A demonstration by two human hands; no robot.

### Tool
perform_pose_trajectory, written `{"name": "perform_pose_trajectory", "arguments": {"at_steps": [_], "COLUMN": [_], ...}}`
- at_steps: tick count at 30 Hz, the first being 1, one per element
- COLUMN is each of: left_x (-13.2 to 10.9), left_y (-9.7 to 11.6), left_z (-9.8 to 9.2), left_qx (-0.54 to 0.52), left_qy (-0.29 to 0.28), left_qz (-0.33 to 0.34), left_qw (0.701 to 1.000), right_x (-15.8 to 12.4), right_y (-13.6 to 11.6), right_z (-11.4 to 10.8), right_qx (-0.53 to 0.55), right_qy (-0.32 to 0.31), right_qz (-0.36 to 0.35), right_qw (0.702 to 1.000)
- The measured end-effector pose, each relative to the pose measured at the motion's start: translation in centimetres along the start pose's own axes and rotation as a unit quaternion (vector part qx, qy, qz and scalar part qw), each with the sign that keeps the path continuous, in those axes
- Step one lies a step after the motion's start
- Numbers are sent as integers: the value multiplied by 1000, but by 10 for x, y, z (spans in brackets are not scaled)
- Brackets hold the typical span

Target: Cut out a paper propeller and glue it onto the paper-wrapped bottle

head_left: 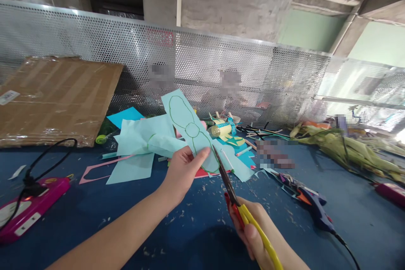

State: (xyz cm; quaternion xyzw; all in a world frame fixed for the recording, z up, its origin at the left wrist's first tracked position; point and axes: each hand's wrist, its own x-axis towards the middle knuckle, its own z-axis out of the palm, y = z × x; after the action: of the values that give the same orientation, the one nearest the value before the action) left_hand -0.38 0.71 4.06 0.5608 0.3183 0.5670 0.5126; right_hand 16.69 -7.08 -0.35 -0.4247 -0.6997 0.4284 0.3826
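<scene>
The left hand [181,174] pinches the light-blue paper strip [190,128], marked with green lines, above the blue table [104,204]. The right hand [257,218] grips the scissors [233,197], blades at the strip's lower right edge

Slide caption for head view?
Left hand holds light-blue paper strip with green outlines; right hand holds red-and-yellow-handled metal scissors at its edge.

From my remote view: blue tabletop [177,240]; magenta power strip [42,201], lower left; light-blue paper sheet [133,172], left of centre; hot-glue gun [318,210], lower right; corn husks [338,148], right.
</scene>
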Motion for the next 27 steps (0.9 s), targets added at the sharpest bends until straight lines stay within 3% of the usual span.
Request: {"name": "perform_pose_trajectory", "arguments": {"at_steps": [12, 27], "left_x": [-4, -10], "left_y": [6, 14], "left_z": [4, 11], "left_qx": [63, 58], "left_qy": [0, -18], "left_qz": [32, 39], "left_qw": [998, 997], "right_x": [2, -1], "right_y": [4, 17], "right_z": [-4, -3], "right_qx": [27, -39], "right_qy": [-23, 17], "right_qz": [-37, -56], "right_qw": [999, 998]}}
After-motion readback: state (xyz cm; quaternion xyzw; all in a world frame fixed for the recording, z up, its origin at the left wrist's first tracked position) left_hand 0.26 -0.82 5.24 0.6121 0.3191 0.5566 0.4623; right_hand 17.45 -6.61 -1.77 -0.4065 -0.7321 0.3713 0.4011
